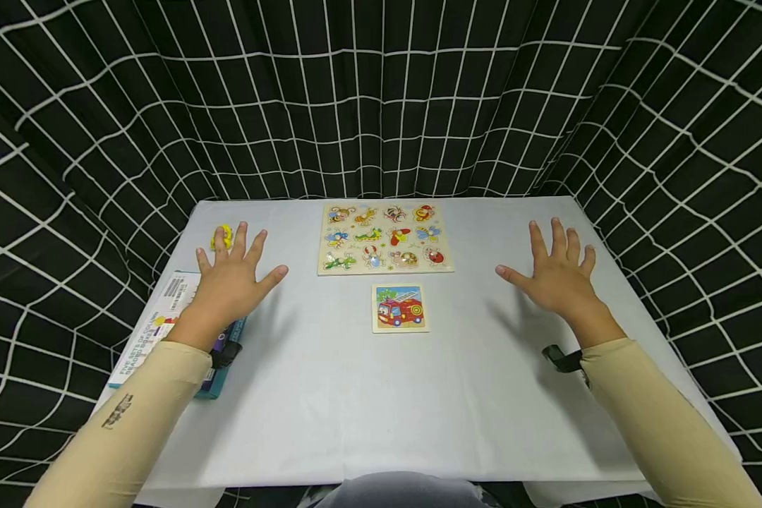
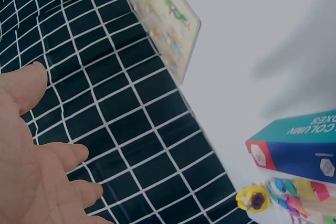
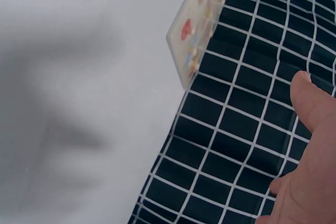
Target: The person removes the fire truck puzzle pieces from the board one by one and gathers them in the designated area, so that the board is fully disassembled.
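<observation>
My left hand [image 1: 228, 279] hovers palm down over the left of the table, fingers spread and nothing held. Close by it are a small yellow toy [image 1: 222, 237] and a flat white box [image 1: 159, 324]. The right hand [image 1: 559, 275] is likewise spread above the table's right side, holding nothing. Between the hands lies a square wooden fire-engine puzzle [image 1: 400, 308]. Behind it sits a wooden peg board [image 1: 386, 238] with rows of colourful insect pieces. In the left wrist view, a teal and blue box [image 2: 294, 145] stands near the yellow toy [image 2: 253, 198].
A white cloth covers the table [image 1: 482, 409]. Black walls with white netting [image 1: 381, 99] rise at the back and both sides. The person's grey-clad lap [image 1: 406, 491] shows at the front edge.
</observation>
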Motion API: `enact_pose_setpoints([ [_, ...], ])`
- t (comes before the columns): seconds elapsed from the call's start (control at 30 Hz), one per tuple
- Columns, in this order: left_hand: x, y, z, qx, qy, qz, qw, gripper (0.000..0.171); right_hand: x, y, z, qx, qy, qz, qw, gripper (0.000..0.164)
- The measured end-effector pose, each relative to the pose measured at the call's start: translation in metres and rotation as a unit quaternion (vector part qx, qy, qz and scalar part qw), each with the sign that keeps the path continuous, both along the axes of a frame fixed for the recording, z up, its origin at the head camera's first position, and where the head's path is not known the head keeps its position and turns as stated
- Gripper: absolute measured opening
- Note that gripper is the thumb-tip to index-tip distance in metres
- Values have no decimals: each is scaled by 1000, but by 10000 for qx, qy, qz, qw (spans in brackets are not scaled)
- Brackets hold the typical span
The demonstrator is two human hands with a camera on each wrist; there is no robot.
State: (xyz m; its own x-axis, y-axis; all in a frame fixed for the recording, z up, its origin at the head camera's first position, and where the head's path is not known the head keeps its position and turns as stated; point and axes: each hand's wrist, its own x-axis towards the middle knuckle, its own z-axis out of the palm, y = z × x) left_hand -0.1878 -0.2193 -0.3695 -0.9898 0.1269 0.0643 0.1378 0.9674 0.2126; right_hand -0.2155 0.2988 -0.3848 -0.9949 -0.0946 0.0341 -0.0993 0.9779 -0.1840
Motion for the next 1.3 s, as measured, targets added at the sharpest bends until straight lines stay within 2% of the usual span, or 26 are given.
enact_pose_setpoints([
  [0.17,-1,0,-1,26,19,-32,10000,93,-2,-8,0,-54,12,118,9999,108],
  [0.3,-6,9,-2,-73,14,-140,9999,91,-4,-24,3,-202,268,287,9990,109],
  [0.37,-12,20,0,-33,-43,-231,9997,88,-9,-36,3,-339,446,412,9976,110],
  [0.43,-17,35,1,186,-114,-371,9991,79,-15,-50,2,-544,544,556,9955,108],
  [0.53,-25,65,-3,584,-154,-686,9958,58,-23,-71,-5,-839,495,772,9922,94],
  [0.67,-39,111,-26,733,-202,-1188,9900,35,-33,-96,-23,-1017,130,1130,9883,54],
  [0.77,-47,143,-49,683,-490,-1406,9865,31,-39,-112,-42,-990,-313,1441,9841,28],
  [0.83,-50,160,-63,611,-743,-1462,9846,33,-42,-119,-52,-903,-575,1588,9815,21],
  [0.93,-51,177,-81,407,-1031,-1480,9828,39,-43,-127,-63,-792,-800,1693,9791,18],
  [1.0,-50,185,-87,280,-1059,-1472,9830,44,-44,-129,-67,-739,-788,1712,9793,18],
  [1.17,-46,192,-94,175,-924,-1334,9866,50,-44,-132,-71,-590,-592,1770,9807,19],
  [1.3,-46,193,-99,317,-989,-1295,9861,53,-44,-132,-72,-450,-564,1754,9819,21],
])
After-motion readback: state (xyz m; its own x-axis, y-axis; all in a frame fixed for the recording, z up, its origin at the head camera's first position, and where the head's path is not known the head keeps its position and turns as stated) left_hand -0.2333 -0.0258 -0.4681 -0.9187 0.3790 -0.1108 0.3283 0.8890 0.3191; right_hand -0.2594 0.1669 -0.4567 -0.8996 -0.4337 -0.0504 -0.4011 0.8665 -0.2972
